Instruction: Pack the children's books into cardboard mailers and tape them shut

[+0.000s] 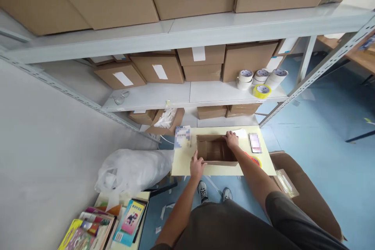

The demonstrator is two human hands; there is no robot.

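An open brown cardboard box (pixel 215 149) rests on a small pale yellow table (pixel 187 164). My left hand (pixel 197 165) grips the box's near left corner, fingers curled over the rim. My right hand (pixel 232 139) holds the far right corner, fingers closed on the edge. The box looks empty inside. A small booklet (pixel 182 136) lies left of the box, and a blurred card (pixel 255 142) lies to its right. Something orange and yellow (pixel 255 160) shows partly under my right forearm.
Grey metal shelving (pixel 187 33) holds several cardboard boxes and tape rolls (pixel 260 80). A white plastic bag (pixel 131 170) sits on the floor at the left, books (pixel 99 228) on a low table at the bottom left, a large brown carton (pixel 304 193) at the right.
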